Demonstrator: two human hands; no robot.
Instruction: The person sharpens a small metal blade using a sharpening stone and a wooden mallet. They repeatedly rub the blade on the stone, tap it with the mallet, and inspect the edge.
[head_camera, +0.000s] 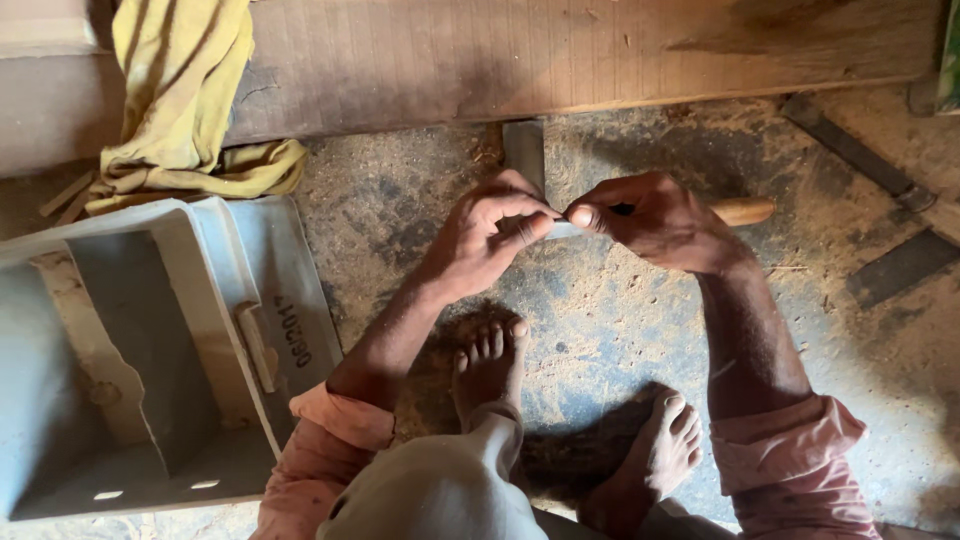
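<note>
Dusty floor (600, 330) covered in sawdust, wood plank (560, 55) along 12 o'clock. Right hand (660, 222) is wrapped tight round a chisel (745, 210) handle, left hand (490, 235) pinching its blade at centre. Yellow rag (185, 100) at 10 o'clock, grey crate (140, 350) with dark lettering at 8.

Tool (742, 211) middle hidden under fingers (520, 228)

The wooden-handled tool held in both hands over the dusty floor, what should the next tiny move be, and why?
Probably draw the left hand fingertips slowly along the metal part of the wooden-handled tool, keeping the right hand steady. The right hand already wraps the handle and the left pinches the metal just beside it; what sort of tip it has cannot be told, so light contact seems safest.
</note>
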